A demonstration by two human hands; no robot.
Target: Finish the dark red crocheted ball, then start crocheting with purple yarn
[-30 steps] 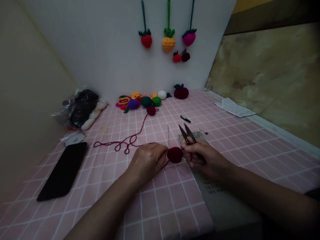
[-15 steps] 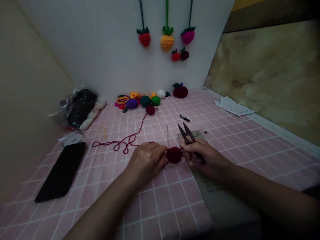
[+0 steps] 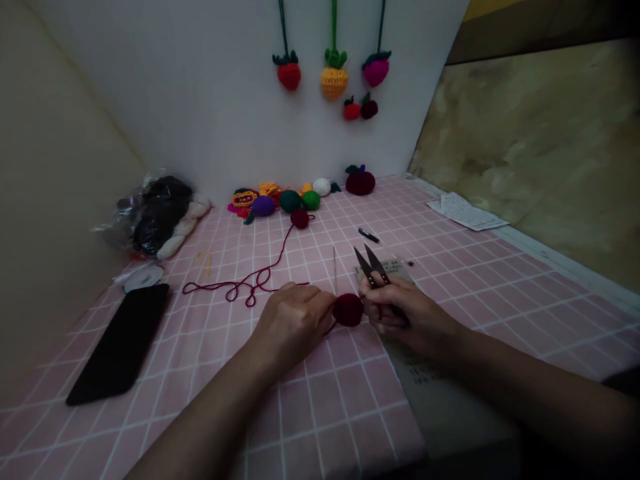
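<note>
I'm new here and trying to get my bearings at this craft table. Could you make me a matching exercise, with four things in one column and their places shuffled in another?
Things
1. dark red crocheted ball
2. black metal thread snips
3. flat black rectangular case
4. orange crocheted fruit

Places
A. hanging on the white wall
B. held in the right hand, blades pointing away
C. lying on the pink checked tablecloth, far left
D. between the left hand and the right hand

Pairs: 1-D, 2-B, 3-C, 4-A
</note>
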